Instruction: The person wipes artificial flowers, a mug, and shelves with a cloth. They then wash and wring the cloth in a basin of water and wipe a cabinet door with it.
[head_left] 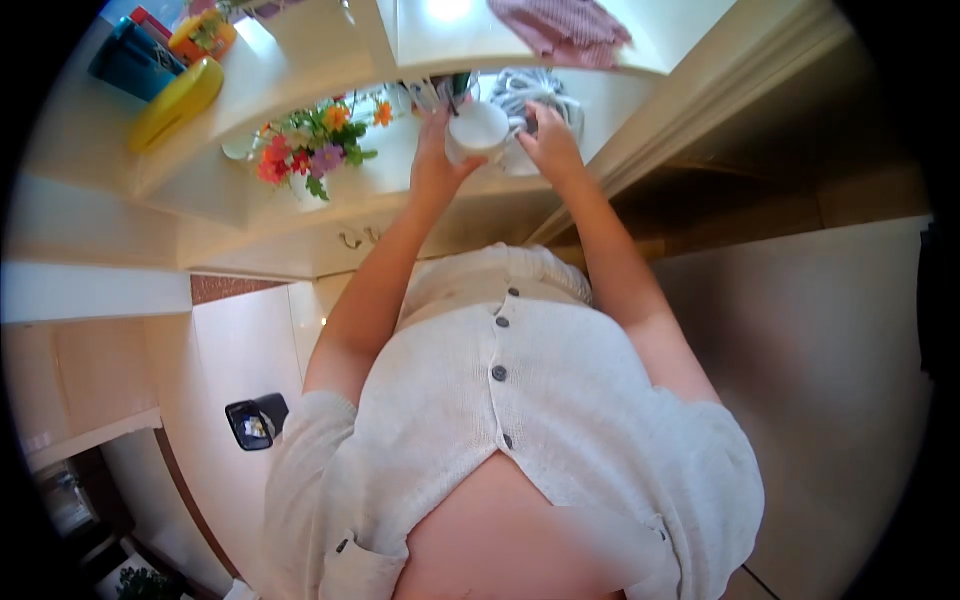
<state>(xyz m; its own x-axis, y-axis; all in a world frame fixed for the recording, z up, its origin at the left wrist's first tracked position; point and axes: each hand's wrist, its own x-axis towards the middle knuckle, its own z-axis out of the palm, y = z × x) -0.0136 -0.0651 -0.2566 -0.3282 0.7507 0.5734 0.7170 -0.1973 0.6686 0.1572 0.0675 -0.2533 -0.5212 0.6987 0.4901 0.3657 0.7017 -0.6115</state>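
On the shelf in front of me, my left hand (436,165) curves round a white round-topped container (479,127), thumb along its near side and fingers at its far left. My right hand (550,142) is just right of that container, at the near edge of a coiled bundle of grey-white cable (540,92). Its thumb and fingers are bent toward the cable, and whether they grip a strand is too small to tell. Behind the container stand some dark and metallic slim items, partly hidden by it and by my left fingers.
Artificial flowers (318,145) stand on the same shelf to the left. The upper shelf carries a pink cloth (565,28), a yellow case (178,105) and a dark blue container (135,62). Small hooks (350,240) hang below the shelf edge. A black bin (256,422) is on the floor.
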